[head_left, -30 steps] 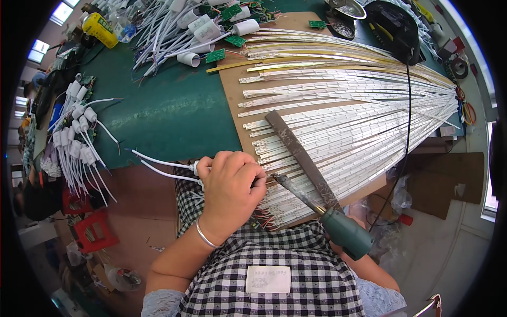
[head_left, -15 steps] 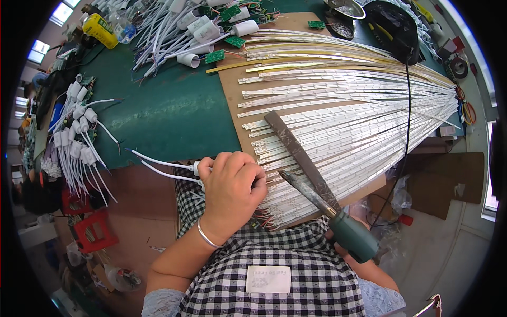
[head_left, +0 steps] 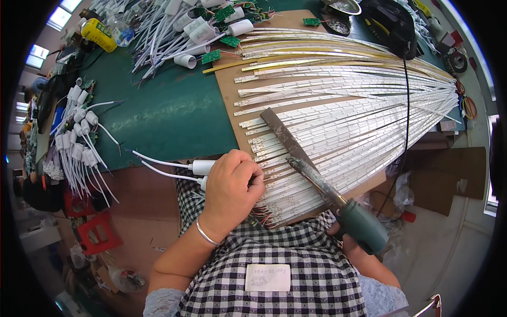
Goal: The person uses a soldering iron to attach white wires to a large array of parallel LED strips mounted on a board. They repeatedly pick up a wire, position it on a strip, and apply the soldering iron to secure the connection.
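Note:
My left hand (head_left: pixel 232 182) is closed in a pinch over the near left ends of the LED strips (head_left: pixel 327 127); what its fingertips hold is hidden. Beside its knuckles lies a white cylindrical cap (head_left: pixel 202 167) with a white cable, and a second white cap (head_left: pixel 203 183) is partly covered by the hand. My right hand (head_left: pixel 349 246), mostly behind the tool, grips the dark green handle of a soldering iron (head_left: pixel 364 227). Its tip is above the strips, apart from my left fingers. A flat dark bar (head_left: pixel 290 140) lies across the strips beneath the iron.
The strips fan out on a brown board (head_left: pixel 227 95) over a green table (head_left: pixel 174 116). White capped cables (head_left: pixel 79 137) lie at left, with more cables and green circuit boards (head_left: pixel 211 56) at the back. A black cord (head_left: pixel 407 105) hangs at right; a metal dish (head_left: pixel 346 6) stands far back.
The soldering iron has moved up and to the right, its tip farther from my left hand. My left fingers have shifted, and more of the upper white cap shows.

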The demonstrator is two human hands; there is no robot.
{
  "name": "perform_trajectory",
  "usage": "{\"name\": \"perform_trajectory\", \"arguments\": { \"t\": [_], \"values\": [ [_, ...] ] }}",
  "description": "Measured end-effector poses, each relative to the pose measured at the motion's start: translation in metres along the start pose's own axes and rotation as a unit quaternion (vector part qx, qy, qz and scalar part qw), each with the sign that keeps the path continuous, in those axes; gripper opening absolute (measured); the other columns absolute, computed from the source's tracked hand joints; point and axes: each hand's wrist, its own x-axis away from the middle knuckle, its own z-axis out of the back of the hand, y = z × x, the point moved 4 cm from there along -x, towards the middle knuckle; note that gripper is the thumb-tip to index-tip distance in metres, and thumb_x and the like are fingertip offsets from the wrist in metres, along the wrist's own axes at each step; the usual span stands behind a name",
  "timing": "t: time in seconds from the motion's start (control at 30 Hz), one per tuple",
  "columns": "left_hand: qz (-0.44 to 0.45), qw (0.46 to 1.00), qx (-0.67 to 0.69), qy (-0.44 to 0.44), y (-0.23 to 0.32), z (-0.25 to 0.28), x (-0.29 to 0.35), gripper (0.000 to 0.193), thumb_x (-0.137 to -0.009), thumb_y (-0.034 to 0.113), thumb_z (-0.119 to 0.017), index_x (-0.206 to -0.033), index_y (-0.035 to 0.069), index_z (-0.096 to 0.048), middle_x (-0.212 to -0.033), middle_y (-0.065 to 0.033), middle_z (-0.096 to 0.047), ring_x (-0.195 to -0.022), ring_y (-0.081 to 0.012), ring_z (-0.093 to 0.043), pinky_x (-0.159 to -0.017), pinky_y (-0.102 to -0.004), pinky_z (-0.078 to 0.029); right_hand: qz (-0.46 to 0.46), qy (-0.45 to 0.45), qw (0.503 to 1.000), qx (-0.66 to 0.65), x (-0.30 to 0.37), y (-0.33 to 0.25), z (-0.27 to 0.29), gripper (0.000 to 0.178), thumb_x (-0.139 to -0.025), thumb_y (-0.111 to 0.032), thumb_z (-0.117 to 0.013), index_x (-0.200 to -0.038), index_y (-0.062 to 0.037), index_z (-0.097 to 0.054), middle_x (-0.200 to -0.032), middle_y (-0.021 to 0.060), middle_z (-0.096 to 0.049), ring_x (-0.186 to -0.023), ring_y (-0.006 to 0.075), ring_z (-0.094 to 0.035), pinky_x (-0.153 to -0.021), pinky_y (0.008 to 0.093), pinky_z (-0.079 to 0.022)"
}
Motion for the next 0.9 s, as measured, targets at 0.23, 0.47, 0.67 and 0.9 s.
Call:
{"name": "perform_trajectory", "arguments": {
  "t": [0.23, 0.47, 0.67, 0.9],
  "values": [
    [-0.001, 1.000, 0.005, 0.000, 0.001, 0.001, 0.000, 0.016, -0.065, 0.000, -0.069, -0.073, 0.006, -0.056, -0.083, -0.0077, -0.053, -0.075, -0.0268, -0.054, -0.066, -0.0371, -0.045, 0.009, -0.004, 1.000, 0.022, 0.005, 0.011, 0.003, 0.038, -0.091, -0.036, -0.060, -0.101, 0.0002, -0.059, -0.079, 0.0063, -0.064, -0.072, 0.0157, -0.063, -0.068, 0.0281, -0.050],
    [0.018, 1.000, 0.003, -0.022, 0.002, 0.002, 0.003, 0.011, -0.069, 0.000, -0.069, -0.074, 0.003, -0.059, -0.088, -0.0084, -0.055, -0.079, -0.0254, -0.057, -0.068, -0.0349, -0.047, -0.008, -0.002, 1.000, -0.005, 0.005, 0.008, 0.002, 0.043, -0.090, -0.038, -0.062, -0.107, 0.0010, -0.056, -0.080, 0.0056, -0.064, -0.074, 0.0143, -0.062, -0.068, 0.0276, -0.050],
    [0.043, 0.995, 0.067, -0.056, 0.004, 0.007, 0.006, 0.011, -0.075, 0.006, -0.070, -0.083, 0.002, -0.063, -0.095, -0.0094, -0.055, -0.085, -0.0252, -0.057, -0.073, -0.0324, -0.047, -0.030, 0.002, 0.999, -0.037, 0.005, 0.011, 0.002, 0.046, -0.088, -0.039, -0.064, -0.108, 0.0023, -0.056, -0.079, 0.0057, -0.064, -0.073, 0.0143, -0.061, -0.068, 0.0264, -0.049],
    [-0.003, 0.997, -0.073, -0.008, -0.032, 0.045, 0.008, 0.016, -0.080, 0.018, -0.070, -0.086, 0.006, -0.063, -0.093, -0.0076, -0.059, -0.086, -0.0278, -0.055, -0.080, -0.0389, -0.040, -0.004, 0.028, 0.999, -0.027, 0.010, 0.026, 0.008, 0.062, -0.087, -0.048, -0.063, -0.125, -0.0004, -0.051, -0.080, 0.0057, -0.061, -0.072, 0.0130, -0.059, -0.065, 0.0247, -0.045]
  ]
}}
